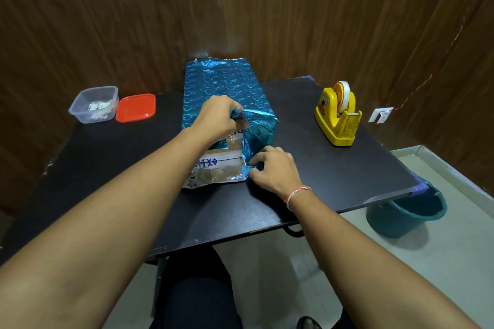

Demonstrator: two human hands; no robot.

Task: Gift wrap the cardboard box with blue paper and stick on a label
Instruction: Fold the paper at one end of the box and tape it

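The cardboard box [213, 168] lies lengthwise on the black worktop [307, 163], its top and long sides already covered in shiny blue wrapping paper [219, 80] printed with hearts, while the near end is still bare — brown card and a strip of printed tape show there. The left hand [216, 117] sits on the box's near top edge, its grip closed on a bunch of the overhanging paper, probably to hold the sheet taut and keep the box from sliding. The right hand [272, 168] works at the lower right corner of that open end, fingers pinching the paper's edge, it seems, though the exact fold is hard to read. So the end flap is what's being formed — right side first. A yellow tape dispenser [338, 115] stands well to the right, within reach. On the far left, a clear plastic tub [93, 104] holds small slips, possibly the labels, its red lid [135, 107] just beside it.
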